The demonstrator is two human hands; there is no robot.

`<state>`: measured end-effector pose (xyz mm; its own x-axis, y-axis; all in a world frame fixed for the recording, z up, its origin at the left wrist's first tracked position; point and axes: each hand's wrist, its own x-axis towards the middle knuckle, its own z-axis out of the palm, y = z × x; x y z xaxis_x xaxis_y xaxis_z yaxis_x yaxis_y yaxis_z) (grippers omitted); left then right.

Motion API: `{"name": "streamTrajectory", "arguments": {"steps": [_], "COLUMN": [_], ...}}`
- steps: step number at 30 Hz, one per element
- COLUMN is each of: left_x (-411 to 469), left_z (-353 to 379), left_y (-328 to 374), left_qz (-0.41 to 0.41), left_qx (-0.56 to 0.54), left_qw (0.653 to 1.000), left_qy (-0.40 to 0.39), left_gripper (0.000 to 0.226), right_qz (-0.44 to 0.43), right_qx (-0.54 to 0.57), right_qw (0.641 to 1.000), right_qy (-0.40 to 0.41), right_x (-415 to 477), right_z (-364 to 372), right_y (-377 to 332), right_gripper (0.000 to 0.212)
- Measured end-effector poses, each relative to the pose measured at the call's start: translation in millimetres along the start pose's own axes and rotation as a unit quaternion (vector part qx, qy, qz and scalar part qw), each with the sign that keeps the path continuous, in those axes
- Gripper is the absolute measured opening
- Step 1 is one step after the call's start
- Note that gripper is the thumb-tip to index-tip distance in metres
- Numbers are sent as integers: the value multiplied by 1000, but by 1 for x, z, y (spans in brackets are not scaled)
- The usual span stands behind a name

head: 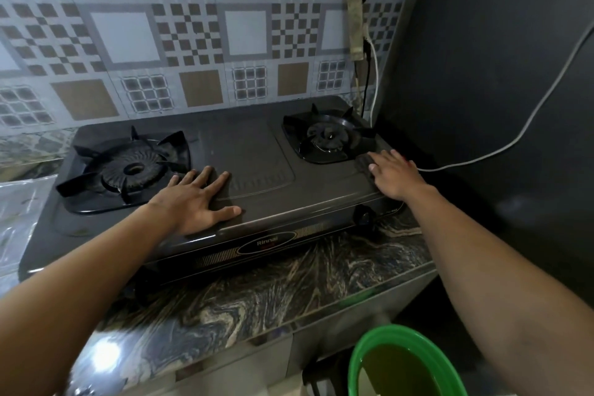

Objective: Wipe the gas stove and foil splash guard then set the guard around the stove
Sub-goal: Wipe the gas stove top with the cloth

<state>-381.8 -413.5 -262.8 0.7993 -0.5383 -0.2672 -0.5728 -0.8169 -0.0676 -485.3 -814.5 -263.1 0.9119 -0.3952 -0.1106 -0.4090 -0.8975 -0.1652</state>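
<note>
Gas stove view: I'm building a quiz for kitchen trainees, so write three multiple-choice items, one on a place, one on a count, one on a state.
1. Where does the left hand rest? A) on the counter B) on the stove, between the burners C) on the wall
2. How many burners show? A) one B) three C) two
3. The green basin is A) holding liquid B) empty C) upturned
Answers: B, palm flat between them; C, one at each end; A, yellowish liquid inside.
</note>
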Motion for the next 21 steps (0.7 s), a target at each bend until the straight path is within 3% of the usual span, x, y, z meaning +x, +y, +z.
{"name": "streamTrajectory", "arguments": {"steps": [6, 13, 21], "left_x": [-3, -11, -72], "left_z": [-1, -2, 14], "left_y": [-1, -5, -50], "left_qz": [3, 23, 60], "left_qx": [-8, -23, -56], "left_qw": [1000, 999, 983], "left_qy": [7, 35, 163], "left_gripper": [103, 104, 88], "right_qz": [39, -41, -98], "right_qx": [-10, 15, 18], "right_qw": [999, 998, 995], "right_qy": [26, 33, 22], "right_x": [-13, -47, -74], "right_z": [11, 30, 53], "right_y": [-21, -106, -189], "right_gripper": [50, 42, 47]}}
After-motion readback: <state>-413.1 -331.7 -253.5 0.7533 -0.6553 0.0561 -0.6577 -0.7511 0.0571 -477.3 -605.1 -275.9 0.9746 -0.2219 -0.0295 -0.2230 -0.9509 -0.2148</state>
